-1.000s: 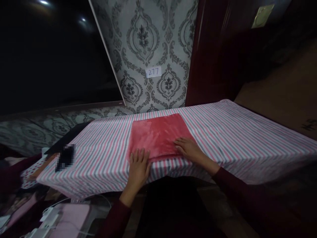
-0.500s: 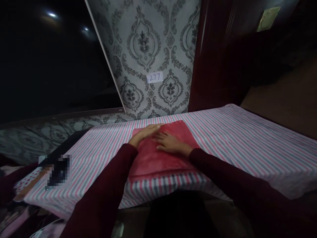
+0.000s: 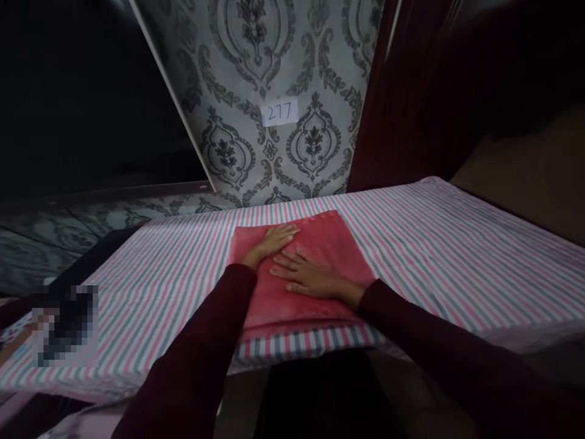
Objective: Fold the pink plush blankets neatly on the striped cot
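A folded red cloth point(image 3: 329, 244) lies flat on the striped pink, grey and white table cover point(image 3: 434, 244), near its front edge. My left hand point(image 3: 273, 241) rests palm down on the cloth's far left part, fingers stretched out. My right hand point(image 3: 307, 277) lies flat on the middle of the cloth, fingers spread and pointing left, just below the left hand. Both arms are in dark red sleeves. Neither hand holds anything.
Behind the table stands a wall with grey ornamental wallpaper and a small label reading 277 point(image 3: 278, 112). A dark red door or panel point(image 3: 411, 91) rises at the right. A dark flat object point(image 3: 105, 253) lies at the table's left end. A blurred patch point(image 3: 64, 326) sits at lower left.
Both hands moved from the cloth's near edge up onto its far part, then slid slightly back toward me. The camera moved closer and tilted down.
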### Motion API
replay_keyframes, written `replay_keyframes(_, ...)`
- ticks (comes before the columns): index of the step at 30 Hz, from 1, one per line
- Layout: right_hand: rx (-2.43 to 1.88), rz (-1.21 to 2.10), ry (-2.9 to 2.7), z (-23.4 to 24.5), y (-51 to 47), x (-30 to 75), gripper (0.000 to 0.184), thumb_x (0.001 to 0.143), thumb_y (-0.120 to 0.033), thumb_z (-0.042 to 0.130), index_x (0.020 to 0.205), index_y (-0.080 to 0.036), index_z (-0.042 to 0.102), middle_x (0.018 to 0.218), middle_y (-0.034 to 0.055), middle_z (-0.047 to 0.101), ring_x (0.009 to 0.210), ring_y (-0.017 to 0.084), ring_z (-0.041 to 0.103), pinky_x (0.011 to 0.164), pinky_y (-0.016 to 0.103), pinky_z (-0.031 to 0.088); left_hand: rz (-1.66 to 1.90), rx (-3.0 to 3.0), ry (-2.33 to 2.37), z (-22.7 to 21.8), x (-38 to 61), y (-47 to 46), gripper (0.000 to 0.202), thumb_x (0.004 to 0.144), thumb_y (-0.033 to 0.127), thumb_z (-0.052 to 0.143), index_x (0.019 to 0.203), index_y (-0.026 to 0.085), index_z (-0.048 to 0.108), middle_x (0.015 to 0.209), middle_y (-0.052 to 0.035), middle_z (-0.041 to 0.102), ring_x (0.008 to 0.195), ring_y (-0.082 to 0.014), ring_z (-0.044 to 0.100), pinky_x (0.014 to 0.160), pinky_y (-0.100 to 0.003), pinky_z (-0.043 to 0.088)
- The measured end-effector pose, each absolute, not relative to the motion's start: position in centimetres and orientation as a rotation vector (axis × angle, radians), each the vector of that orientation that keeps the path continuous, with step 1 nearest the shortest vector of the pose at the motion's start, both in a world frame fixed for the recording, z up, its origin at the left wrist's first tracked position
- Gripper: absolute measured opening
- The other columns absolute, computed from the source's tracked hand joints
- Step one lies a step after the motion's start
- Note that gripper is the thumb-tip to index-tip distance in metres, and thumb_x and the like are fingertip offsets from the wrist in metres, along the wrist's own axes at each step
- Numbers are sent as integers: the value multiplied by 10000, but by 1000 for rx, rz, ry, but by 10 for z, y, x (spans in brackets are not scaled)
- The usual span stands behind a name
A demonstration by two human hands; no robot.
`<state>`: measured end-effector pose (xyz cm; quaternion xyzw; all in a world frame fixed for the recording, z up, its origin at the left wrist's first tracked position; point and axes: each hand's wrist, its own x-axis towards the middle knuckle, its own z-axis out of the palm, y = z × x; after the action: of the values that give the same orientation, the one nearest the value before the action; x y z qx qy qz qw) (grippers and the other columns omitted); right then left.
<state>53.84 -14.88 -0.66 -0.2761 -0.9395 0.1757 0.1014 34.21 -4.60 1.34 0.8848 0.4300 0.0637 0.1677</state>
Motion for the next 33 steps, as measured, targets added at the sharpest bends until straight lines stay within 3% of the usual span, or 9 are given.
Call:
replay_keyframes(6,-688,699,-2815,-5,-196,559,623,1094,-560,395,1659,-317,299,1725,20,287,1625,255,66,1316,554,69,150,2521,1279,12,347,-48,585,1075,443,204,1619,319,378,1718,20,323,1612,-165,190,1325,-462,70)
replay_keyframes(12,-779,589,-2797,-19,-235,570,679,1075,-513,483,1675,-330,222,1737,33,240,1625,256,60,1312,553,75,148,2600,1352,12,356,-53,566,1074,408,250,1612,313,396,1733,-2,289,1621,-218,170,1315,-516,94)
replay_keyframes(17,-773,541,-2786,-7,-244,574,648,1080,-473,485,1669,-314,266,1724,55,278,1618,261,128,1304,565,131,119,2673,1263,24,344,-68,584,1071,473,278,1638,344,333,1754,2,210,1629,-265,129,1308,-569,55)
replay_keyframes(21,-665,446,-2788,27,-224,551,607,1092,-470,447,1642,-229,359,1709,92,313,1604,273,196,1303,547,181,203,2544,1078,47,310,-76,631,1077,550,146,1594,334,436,1725,25,299,1612,-233,207,1318,-477,132)
replay_keyframes(25,-549,425,-2830,40,-190,503,563,1103,-397,416,1601,-137,427,1673,110,390,1595,273,225,1318,506,165,216,2430,1180,53,279,-78,632,1075,524,164,1569,295,486,1708,12,343,1609,-225,215,1314,-427,147)
replay_keyframes(29,-620,504,-2853,16,-170,470,624,1077,-479,473,1639,-230,369,1703,68,334,1601,284,204,1315,552,128,158,2469,1424,24,270,-84,553,1076,450,264,1585,337,447,1746,13,236,1625,-247,150,1307,-551,15)
replay_keyframes(33,-572,573,-2879,-6,-177,471,668,1083,-567,398,1675,-290,262,1742,36,230,1623,270,87,1317,558,59,232,2546,1488,-4,271,-90,539,1080,411,293,1601,356,418,1755,19,202,1634,-261,91,1302,-586,7)
